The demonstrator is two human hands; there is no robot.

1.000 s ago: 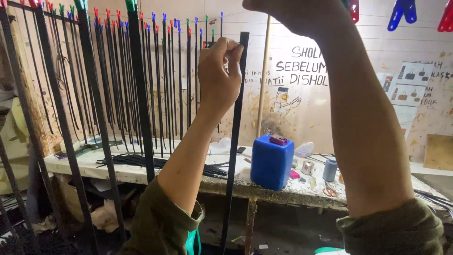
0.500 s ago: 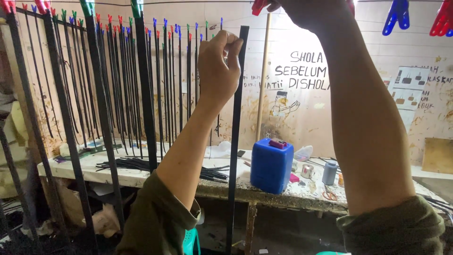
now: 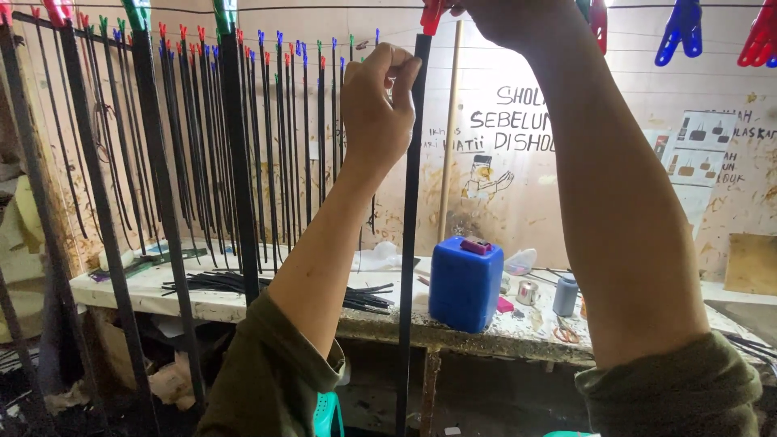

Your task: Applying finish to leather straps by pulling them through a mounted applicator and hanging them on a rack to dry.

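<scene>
A long black strip (image 3: 409,243) hangs straight down from an overhead line, clamped at its top by a red clothes peg (image 3: 431,16). My left hand (image 3: 376,109) pinches the strip near its upper end between thumb and fingers. My right hand (image 3: 506,14) is raised at the top edge of the view, right at the red peg; most of the hand is cut off, so its grip is unclear. Both forearms wear rolled olive-green sleeves.
Several black strips (image 3: 235,137) hang from coloured pegs at left. More pegs (image 3: 681,28) sit on the line at right. A workbench (image 3: 243,303) holds loose black strips (image 3: 218,283), a blue jerrycan (image 3: 464,283) and small containers (image 3: 565,295). A wooden pole (image 3: 447,137) stands behind.
The view has tilted slightly, so the pegs and line sit lower in view. My left hand stays pinched on the strip; my right hand stays at the peg.
</scene>
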